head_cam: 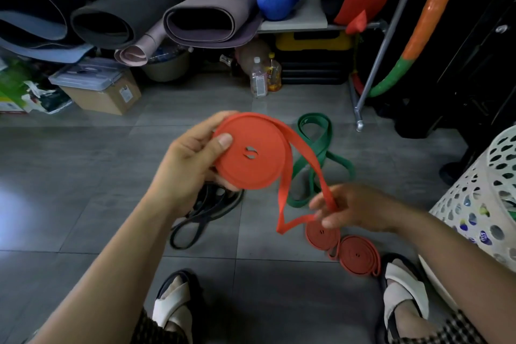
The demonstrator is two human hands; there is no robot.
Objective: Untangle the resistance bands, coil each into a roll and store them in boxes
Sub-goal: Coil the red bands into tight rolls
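My left hand (192,156) grips a mostly coiled red resistance band roll (252,152), thumb pressed on its flat face. A loose red tail (296,176) runs down from the roll to my right hand (351,208), which pinches it between fingers and thumb. On the floor lie two coiled red rolls (321,234) (358,255), a loose green band (318,153) beyond the tail, and a tangled black band (206,212) under my left hand.
A white perforated basket (485,198) stands at the right. A cardboard box (106,95) with a clear lidded container on it sits at the back left. Rolled mats, bottles (258,78) and a metal rack leg (360,120) line the back. My sandalled feet are below.
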